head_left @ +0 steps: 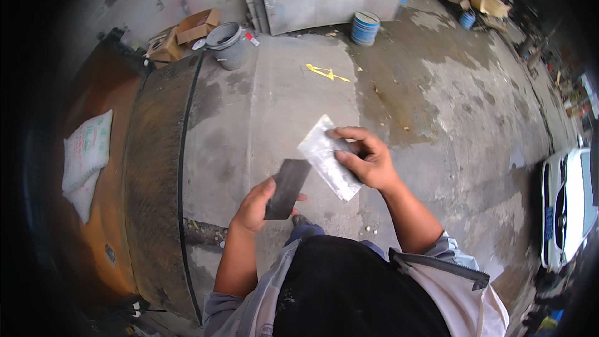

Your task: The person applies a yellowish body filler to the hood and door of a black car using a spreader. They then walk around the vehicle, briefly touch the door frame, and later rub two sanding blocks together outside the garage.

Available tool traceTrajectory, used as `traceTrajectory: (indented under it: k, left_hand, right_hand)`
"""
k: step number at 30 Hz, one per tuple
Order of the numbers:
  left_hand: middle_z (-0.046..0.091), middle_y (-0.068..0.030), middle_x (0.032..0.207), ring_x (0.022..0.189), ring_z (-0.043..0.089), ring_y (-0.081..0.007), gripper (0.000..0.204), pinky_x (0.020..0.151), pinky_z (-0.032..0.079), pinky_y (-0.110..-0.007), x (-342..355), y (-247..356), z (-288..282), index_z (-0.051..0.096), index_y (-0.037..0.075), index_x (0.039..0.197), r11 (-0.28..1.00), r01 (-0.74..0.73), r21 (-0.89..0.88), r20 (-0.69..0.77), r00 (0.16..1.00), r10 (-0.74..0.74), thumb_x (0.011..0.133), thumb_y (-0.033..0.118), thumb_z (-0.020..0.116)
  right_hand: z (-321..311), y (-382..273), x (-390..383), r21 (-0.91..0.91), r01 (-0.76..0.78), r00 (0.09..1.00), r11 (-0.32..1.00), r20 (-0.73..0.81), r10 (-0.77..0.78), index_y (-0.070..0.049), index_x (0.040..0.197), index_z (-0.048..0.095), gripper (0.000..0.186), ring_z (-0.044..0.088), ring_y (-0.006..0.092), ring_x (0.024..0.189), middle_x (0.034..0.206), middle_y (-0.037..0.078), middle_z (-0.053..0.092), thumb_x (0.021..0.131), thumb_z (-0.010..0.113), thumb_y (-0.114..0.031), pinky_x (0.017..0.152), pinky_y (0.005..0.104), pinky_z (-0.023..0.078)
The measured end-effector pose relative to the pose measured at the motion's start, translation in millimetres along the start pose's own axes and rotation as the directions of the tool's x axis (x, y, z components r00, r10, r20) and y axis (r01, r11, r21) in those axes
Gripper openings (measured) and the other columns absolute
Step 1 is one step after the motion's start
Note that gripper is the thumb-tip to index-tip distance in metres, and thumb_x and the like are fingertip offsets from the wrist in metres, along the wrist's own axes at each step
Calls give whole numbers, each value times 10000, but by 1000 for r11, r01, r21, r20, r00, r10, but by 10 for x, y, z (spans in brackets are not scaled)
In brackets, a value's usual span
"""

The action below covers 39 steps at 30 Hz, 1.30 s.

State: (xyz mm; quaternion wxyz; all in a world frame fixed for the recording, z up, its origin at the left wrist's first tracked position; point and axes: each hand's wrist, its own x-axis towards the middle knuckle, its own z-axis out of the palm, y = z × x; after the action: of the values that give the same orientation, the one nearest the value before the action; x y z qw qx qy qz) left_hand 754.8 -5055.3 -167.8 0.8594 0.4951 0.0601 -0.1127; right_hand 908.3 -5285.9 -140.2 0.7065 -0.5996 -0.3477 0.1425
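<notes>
My left hand holds a dark flat rectangular plate by its lower end, tilted up to the right. My right hand grips a shiny silver-grey flat plate, thumb on top, with its long side slanting down to the right. The two plates are close together but apart, held in front of my body above the concrete floor.
A big rusty curved steel vessel lies at my left, with white sacks on it. A grey bucket, cardboard boxes and a blue-banded drum stand further off. A white car is parked at the right edge.
</notes>
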Motion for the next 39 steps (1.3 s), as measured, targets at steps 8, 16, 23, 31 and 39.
traceTrajectory:
  k: [8, 16, 23, 31, 39]
  left_hand:
    - [597, -194, 1214, 1119, 596, -393, 504, 882, 518, -545, 378, 454, -464, 440, -11, 1352, 925, -127, -359, -287, 958, 20, 942, 281, 477]
    - [606, -70, 1169, 1073, 590, -207, 328, 936, 490, -393, 1572, 427, -409, 523, 47, 1234, 922, -291, -256, -580, 809, 94, 908, 27, 551]
    - [570, -86, 1187, 1064, 556, -178, 321, 931, 454, -352, 2838, 699, -296, 468, 35, 1254, 888, -456, 57, -599, 696, 396, 939, 33, 526]
    - [549, -80, 1237, 1110, 515, -151, 376, 990, 400, -310, 3819, 1223, -103, 451, 3, 1304, 845, -506, 175, -501, 693, 519, 932, 3, 509]
    - [608, -90, 1164, 1040, 606, -213, 352, 922, 494, -376, 4475, 1587, -339, 496, 29, 1268, 969, -207, -137, -437, 890, 128, 919, 44, 538]
  right_hand:
    - [122, 33, 812, -548, 120, 992, 828, 31, -123, -63, 1409, 409, 637, 605, 173, 1042, 1366, 156, 542, 831, 645, 67, 772, 279, 523]
    - [-131, 595, 1440, -396, 361, 932, 844, 128, -338, 0, 1285, 528, 580, 602, 329, 1136, 1196, 146, 655, 732, 588, 162, 932, 384, 504]
    - [-810, 997, 1970, -235, 308, 943, 922, 206, -263, 10, 1237, 570, 557, 596, 340, 1149, 1188, 135, 661, 707, 557, 181, 962, 390, 496]
    - [-1709, 1509, 2355, -451, 187, 980, 873, 149, -133, -9, 1251, 566, 517, 623, 343, 1092, 1172, 169, 654, 758, 542, 141, 933, 400, 510]
    - [-2674, 1732, 2745, 552, -210, 763, 807, -424, 489, -62, 1484, 253, 721, 618, 147, 936, 1167, 102, 604, 878, 637, 8, 794, 276, 523]
